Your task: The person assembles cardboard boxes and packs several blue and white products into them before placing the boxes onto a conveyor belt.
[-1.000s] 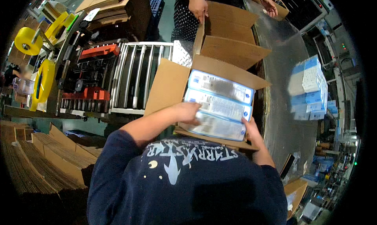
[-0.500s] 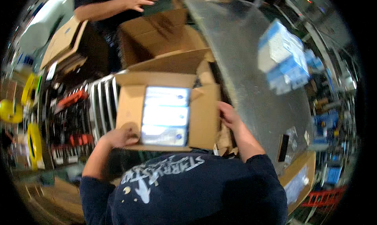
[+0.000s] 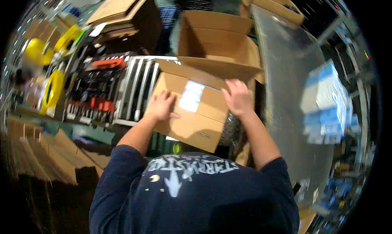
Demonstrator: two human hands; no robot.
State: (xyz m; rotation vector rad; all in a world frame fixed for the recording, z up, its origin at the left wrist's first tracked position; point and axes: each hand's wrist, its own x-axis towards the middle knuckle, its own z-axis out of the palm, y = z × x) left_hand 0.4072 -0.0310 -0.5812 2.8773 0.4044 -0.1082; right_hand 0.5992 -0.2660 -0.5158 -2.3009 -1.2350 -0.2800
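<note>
In front of me is a brown cardboard box (image 3: 192,124), turned at a slant. Its left and right flaps are folded inward, leaving a gap in the middle. White and blue packages (image 3: 192,96) show through that gap. My left hand (image 3: 161,106) lies on the left flap with its fingers spread. At the far right corner, my right hand (image 3: 239,97) rests against the right flap, thumb apart from the fingers. The long far flap (image 3: 188,73) stands partly raised. Below the gap the flaps cover the contents.
Beyond stands a larger open carton (image 3: 216,38). A roller conveyor (image 3: 141,89) and a tray of tools with red handles (image 3: 98,87) lie left. To the right runs a grey metal table (image 3: 290,111) bearing blue and white packs (image 3: 326,105). Stacked cardboard (image 3: 122,9) is far left.
The side flaps have swung inward over the packages, which lay in full view before. Both hands have moved up onto the box, and it has turned. The other person's arm has left view.
</note>
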